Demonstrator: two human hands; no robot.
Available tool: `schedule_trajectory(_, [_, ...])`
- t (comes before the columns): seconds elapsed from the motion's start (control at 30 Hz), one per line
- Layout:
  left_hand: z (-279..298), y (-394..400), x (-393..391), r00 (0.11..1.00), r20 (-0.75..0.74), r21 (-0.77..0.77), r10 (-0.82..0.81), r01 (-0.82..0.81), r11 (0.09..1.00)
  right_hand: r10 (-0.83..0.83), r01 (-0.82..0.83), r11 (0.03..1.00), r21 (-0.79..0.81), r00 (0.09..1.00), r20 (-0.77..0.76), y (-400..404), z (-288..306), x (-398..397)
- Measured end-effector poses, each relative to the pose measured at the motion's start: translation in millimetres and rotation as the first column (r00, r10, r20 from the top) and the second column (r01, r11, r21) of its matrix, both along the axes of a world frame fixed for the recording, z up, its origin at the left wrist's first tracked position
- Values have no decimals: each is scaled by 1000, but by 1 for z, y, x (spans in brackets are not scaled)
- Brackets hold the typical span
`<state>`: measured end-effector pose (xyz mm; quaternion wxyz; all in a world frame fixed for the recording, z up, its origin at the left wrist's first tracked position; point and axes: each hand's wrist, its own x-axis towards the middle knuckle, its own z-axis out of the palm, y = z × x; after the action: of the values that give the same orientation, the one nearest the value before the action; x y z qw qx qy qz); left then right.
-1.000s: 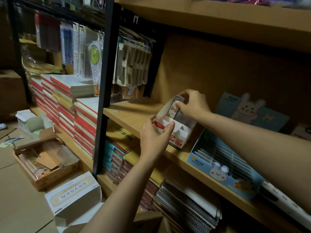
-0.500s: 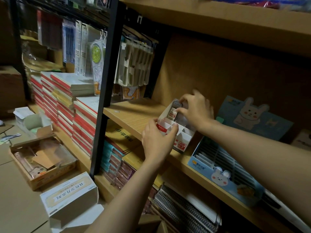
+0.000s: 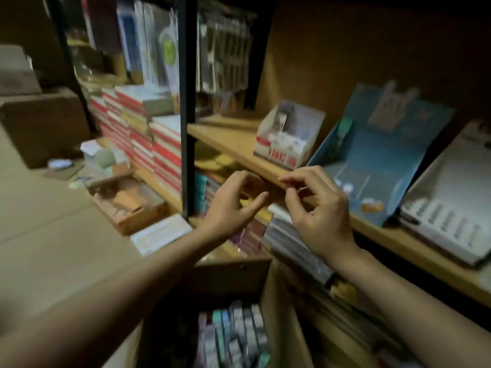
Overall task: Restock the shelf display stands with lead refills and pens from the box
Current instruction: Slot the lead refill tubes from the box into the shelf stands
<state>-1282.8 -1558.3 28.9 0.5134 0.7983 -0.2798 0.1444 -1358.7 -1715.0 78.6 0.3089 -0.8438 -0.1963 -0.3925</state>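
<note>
Both hands were off the stock and empty, held in front of the shelf edge and below the stands; the left hand (image 3: 233, 205) had its fingers spread and loosely curled, gripping nothing; the right hand (image 3: 318, 205) had thumb and forefinger drawn close together, with nothing seen between them, though motion blur left that point uncertain. The small white-and-red display stand (image 3: 288, 140) stood upright on the wooden shelf (image 3: 228, 139), apart from both hands, with one refill pack (image 3: 281, 120) standing in its rear compartment; its front compartments looked pale and could not be read. Just beside it to the right stood the blue display stand (image 3: 377, 160) with a rabbit-shaped header, and further right a white slotted tray (image 3: 451, 208) lay on the same shelf. The cardboard box (image 3: 239, 277) sat open below the forearms; packs of stock (image 3: 233, 338) stood packed on end inside it. Stacks of red-and-white notebooks (image 3: 148, 134) filled the bay to the left of the black upright (image 3: 187, 107).
</note>
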Motion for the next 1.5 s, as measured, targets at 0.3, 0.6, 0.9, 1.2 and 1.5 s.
schedule_trajectory(0.3, [-198, 55, -168, 598, -687, 336, 414, -244, 910, -48, 17, 999, -45, 473, -880, 18, -218, -82])
schedule_trajectory(0.6, [-282, 39, -214, 276, -874, 355, 401, -203, 913, -145, 120, 984, -134, 91, -985, 30, -322, -105])
schedule_trajectory(0.9, [-317, 29, -161, 361, -790, 373, 496, -359, 856, -159, 24, 987, -157, 171, -972, 43, -349, -59])
schedule_trajectory(1.2, [-324, 1, -129, 269, -685, 535, 678, -445, 718, -220, 102, 973, -205, 174, -960, 37, -357, -56])
schedule_trajectory(1.5, [-327, 7, -123, 275, -758, 469, 591, -399, 788, -179, 326, 943, -68, 325, -928, 33, -345, -55])
